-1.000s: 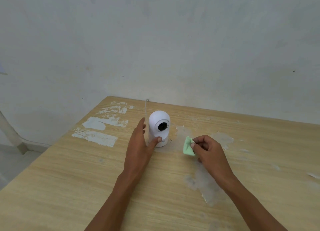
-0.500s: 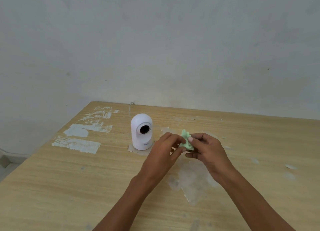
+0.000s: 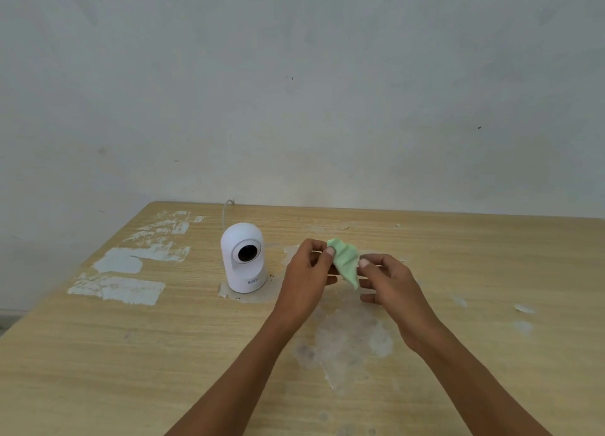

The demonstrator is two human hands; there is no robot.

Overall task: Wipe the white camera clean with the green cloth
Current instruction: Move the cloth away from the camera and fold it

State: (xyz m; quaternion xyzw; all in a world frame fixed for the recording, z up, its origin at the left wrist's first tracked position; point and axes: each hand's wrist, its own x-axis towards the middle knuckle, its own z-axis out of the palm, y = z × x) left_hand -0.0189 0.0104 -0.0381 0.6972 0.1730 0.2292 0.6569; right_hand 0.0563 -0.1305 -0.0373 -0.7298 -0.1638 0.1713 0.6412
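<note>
The white camera (image 3: 243, 258) stands upright on the wooden table (image 3: 163, 353), its round dark lens facing me, a thin white cable (image 3: 226, 209) running behind it. To its right, both hands hold the small green cloth (image 3: 346, 262) above the table. My left hand (image 3: 306, 277) pinches the cloth's upper left corner between thumb and fingers. My right hand (image 3: 389, 285) pinches its right edge. The cloth hangs spread between them, its tip pointing down. Neither hand touches the camera.
The table butts against a pale wall (image 3: 294, 92). Its left edge (image 3: 82, 265) runs diagonally, with floor beyond. White paint patches (image 3: 118, 288) mark the wood left of the camera, and a worn grey patch (image 3: 350, 340) lies under my hands.
My left hand left the camera's base and came right to the cloth. Both hands now hold the cloth, pulled open wider than half a second ago.
</note>
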